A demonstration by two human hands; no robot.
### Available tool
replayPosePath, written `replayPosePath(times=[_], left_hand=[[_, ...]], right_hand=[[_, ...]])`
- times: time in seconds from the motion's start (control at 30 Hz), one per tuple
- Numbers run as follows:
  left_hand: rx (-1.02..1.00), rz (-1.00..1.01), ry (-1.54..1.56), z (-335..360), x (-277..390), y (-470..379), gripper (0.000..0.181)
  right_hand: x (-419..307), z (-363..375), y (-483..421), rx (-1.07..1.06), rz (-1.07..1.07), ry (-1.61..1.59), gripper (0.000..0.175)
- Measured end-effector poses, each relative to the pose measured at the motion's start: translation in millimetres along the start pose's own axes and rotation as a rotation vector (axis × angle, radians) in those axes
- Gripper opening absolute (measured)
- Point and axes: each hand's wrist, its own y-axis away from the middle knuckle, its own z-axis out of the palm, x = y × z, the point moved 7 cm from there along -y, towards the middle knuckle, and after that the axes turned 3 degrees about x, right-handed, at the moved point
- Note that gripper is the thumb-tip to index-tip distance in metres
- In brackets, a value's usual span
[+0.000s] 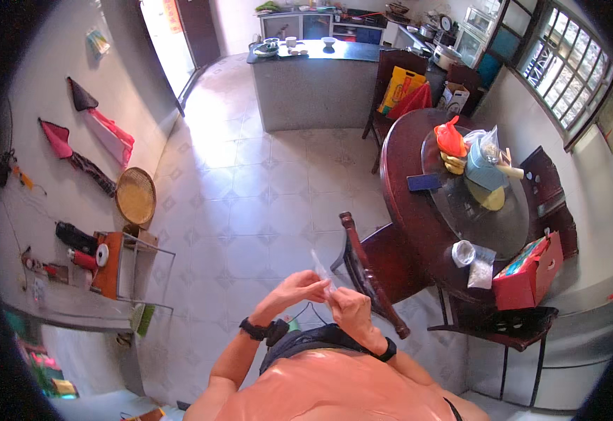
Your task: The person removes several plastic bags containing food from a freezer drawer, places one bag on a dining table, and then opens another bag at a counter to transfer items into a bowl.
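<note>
Both hands meet in front of the body, above the tiled floor. My left hand (302,288) pinches a thin, translucent strip that looks like plastic (319,263), whose upper end sticks up past the fingertips. Curled around the lower part of the same strip is my right hand (351,308). A dark band is on each wrist. Just right of my right hand stands the back of a dark red wooden chair (372,273). What the strip is exactly cannot be told.
A round wooden table (404,210) at the right bears bags, a blue box (424,182), a white jar (463,253) and a red carton (529,273). Ahead stands a grey counter (317,94). Along the left wall are a woven basket (136,196) and a metal-framed rack (146,268).
</note>
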Motion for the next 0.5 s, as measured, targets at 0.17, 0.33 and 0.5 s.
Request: replayPosePath(times=[0.17,0.33,0.5], left_hand=[[-0.069,0.029,-0.006,-60.6,15.9,-28.2,0.037],[-0.011,0.121,0.165,-120.6,51.3,-39.4,0.032],[0.071,0.149,0.235,-182.3,78.3,-70.1,0.030]], right_hand=[[-17.0,54.0,-55.0,-0.039,-0.018,0.211,0.006],[-36.5,88.8,-116.8,0.002,-0.088,0.303,0.012],[-47.7,116.8,-188.8,0.045,-0.167,0.274,0.016]])
